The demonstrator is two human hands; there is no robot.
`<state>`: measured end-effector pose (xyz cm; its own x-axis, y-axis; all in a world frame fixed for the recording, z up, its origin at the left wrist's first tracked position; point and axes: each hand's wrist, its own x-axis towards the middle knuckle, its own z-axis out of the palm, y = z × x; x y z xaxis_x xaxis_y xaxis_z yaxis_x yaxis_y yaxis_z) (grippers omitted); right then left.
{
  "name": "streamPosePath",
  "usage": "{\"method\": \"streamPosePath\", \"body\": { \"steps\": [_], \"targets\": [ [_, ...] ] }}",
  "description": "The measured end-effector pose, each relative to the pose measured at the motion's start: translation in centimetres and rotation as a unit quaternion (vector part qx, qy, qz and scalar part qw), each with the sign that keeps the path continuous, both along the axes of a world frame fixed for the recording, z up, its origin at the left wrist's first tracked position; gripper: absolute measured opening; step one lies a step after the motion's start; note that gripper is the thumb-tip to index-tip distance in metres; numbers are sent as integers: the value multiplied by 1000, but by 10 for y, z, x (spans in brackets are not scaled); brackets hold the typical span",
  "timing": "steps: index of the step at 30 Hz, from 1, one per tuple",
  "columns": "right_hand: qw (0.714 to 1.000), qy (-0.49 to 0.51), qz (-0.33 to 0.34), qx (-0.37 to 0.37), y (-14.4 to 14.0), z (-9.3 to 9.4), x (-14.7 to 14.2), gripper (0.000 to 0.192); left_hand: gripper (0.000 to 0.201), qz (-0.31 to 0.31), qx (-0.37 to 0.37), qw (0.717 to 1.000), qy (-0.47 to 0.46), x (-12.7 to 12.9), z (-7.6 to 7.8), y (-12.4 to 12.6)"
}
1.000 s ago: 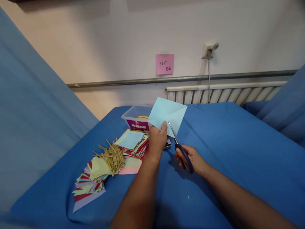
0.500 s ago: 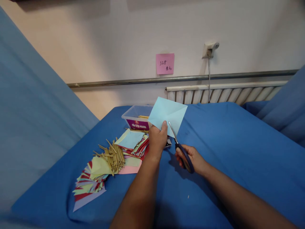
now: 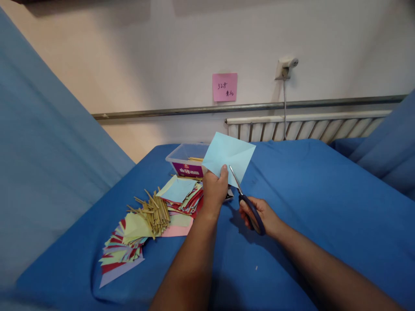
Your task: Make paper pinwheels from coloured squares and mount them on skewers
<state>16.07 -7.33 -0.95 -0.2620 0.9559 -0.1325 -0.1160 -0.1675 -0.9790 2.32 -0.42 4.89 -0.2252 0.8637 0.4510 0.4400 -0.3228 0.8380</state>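
My left hand (image 3: 214, 190) pinches the lower edge of a light blue paper square (image 3: 228, 154) and holds it up above the blue cloth. My right hand (image 3: 259, 214) grips the dark blue handles of a pair of scissors (image 3: 244, 196). The blades point up and left, and their tips meet the paper's lower edge just right of my left thumb.
A spread of coloured paper pieces (image 3: 129, 242) lies on the blue table cloth (image 3: 308, 207) to the left, with a bundle of thin wooden sticks (image 3: 154, 211) on it. A clear plastic box (image 3: 186, 162) stands behind. A radiator (image 3: 308, 127) and a pink note (image 3: 224, 87) are on the wall.
Almost nothing has shifted; the paper and scissors stay in the same place, with only a slight drift of both to the right.
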Motion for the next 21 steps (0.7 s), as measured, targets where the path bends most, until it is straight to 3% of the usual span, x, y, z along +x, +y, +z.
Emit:
{"method": "streamPosePath", "body": {
  "steps": [21],
  "targets": [
    [1000, -17, -4, 5, 0, 1, -1, 47, 29, -10, 11, 999, -30, 0, 1, -1]
  ]
}}
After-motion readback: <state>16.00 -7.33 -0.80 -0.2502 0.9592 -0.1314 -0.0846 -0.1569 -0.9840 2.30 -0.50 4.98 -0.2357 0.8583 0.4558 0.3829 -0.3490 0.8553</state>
